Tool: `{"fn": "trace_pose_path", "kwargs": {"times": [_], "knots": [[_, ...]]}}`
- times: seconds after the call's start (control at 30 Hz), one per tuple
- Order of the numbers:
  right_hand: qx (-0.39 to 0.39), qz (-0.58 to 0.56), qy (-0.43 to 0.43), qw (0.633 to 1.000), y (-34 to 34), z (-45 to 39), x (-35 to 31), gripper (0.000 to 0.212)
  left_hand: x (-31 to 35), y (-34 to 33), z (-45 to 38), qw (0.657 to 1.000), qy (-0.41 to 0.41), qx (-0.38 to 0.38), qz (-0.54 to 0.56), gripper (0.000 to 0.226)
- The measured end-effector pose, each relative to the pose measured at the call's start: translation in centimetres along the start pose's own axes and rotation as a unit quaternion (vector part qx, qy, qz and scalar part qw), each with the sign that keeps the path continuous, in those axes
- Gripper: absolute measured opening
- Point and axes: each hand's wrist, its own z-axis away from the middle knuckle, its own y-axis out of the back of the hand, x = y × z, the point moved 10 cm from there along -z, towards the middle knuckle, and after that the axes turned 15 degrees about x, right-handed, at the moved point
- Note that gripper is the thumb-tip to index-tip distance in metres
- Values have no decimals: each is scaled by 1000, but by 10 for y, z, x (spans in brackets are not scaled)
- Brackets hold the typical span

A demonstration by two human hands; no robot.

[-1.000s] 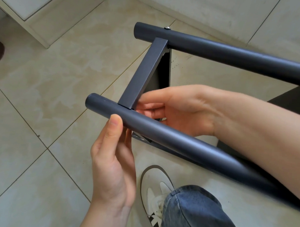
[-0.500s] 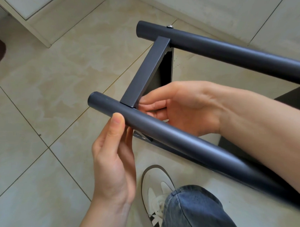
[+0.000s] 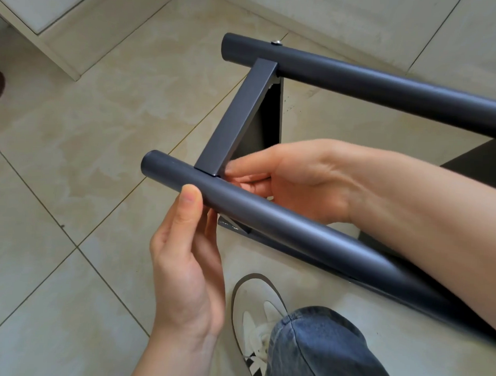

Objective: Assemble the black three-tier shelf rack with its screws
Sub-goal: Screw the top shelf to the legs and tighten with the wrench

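- Barely anything has shifted; my left hand pinches the near tube, thumb on top.
- My right hand fingers the crossbar joint.
- Far tube's screw is in; the near joint looks unscrewed.

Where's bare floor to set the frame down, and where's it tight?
Free: the tiled floor left of the near tube, up to the white ledge. Crowded: between near tube and far tube, filled by the crossbar and right hand; left hand and shoe below.
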Motion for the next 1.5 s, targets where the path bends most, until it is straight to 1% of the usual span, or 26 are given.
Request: {"fn": "trace_pose_path", "kwargs": {"times": [0.1,0.17,0.23,0.3,0.37,0.43,0.5,0.53,0.6,0.63,0.67,0.8,0.97,1.03,1.13,1.2,1.27,1.33,1.4,1.5], "knots": [[23,36,26,999,0,-5,1,34,-1,2,-1,1000,4,9,4,29],[18,18,33,999,1,-3,-3,40,1,-2,1,1000,-2,-8,-1,30],[9,-15,28,999,2,0,-7,28,2,-5,2,1000,-7,-16,-6,30],[6,-15,26,1000,1,2,-7,16,2,-3,1,1000,-9,-13,-5,32],[15,11,31,999,0,0,-4,18,1,0,0,1000,-5,-5,-4,32],[28,36,41,998,2,-3,-3,28,-1,2,-1,1000,2,3,-2,31],[27,32,44,998,3,-3,-5,37,-1,0,-1,1000,3,-1,-3,30],[22,20,42,999,2,-2,-7,34,0,-1,0,1000,1,-5,-5,30],[12,-1,38,999,0,1,-10,20,1,-2,1,1000,-1,-10,-7,31],[10,-1,36,999,-1,2,-9,17,1,-2,1,1000,-2,-9,-4,30],[11,7,36,999,-1,2,-8,17,1,-1,0,1000,-3,-5,-1,29],[37,56,53,996,2,-3,-6,33,0,-1,0,1000,-3,0,-1,31],[25,4,52,998,2,3,-12,15,0,1,-1,1000,-4,-2,-11,31],[23,12,53,998,1,3,-10,17,-1,1,-1,1000,-1,-3,-6,30],[45,55,66,995,3,-2,-8,28,0,0,-1,1000,-1,-3,-5,32],[44,50,74,995,4,-2,-11,33,0,-1,-1,1000,-4,-8,-10,33],[23,23,73,997,2,0,-14,31,1,-2,0,1000,-8,-15,-14,32],[6,-2,66,998,0,2,-15,21,0,-1,-1,1000,-5,-8,-14,31],[3,-7,53,999,-1,2,-13,17,-1,1,-2,1000,-3,-1,-13,31],[15,21,45,999,-1,-1,-7,20,-2,3,-3,1000,-1,9,-5,29]]}}
